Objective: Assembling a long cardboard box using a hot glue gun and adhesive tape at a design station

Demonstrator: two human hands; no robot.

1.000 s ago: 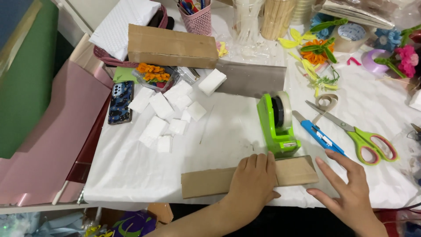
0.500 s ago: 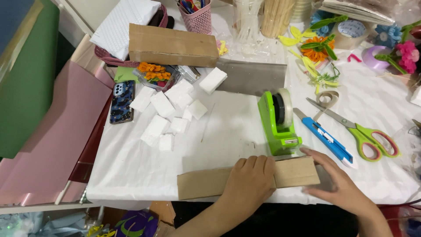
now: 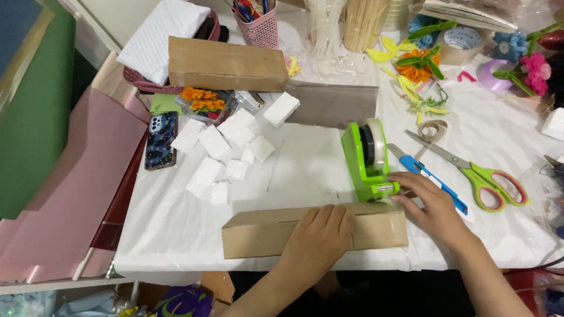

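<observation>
Head camera, looking steeply down, close over table.

Two bare forearms, no sleeves in view; left hand and right hand without rings, gloves or watch

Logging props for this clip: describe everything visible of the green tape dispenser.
The green tape dispenser is bright green plastic and stands upright on the white table cover, carrying a roll of clear tape in a dark hub. Its cutter end faces the person, just behind the long cardboard box. The right hand has its fingertips at the cutter end; blue-handled snips lie beside it.
</observation>
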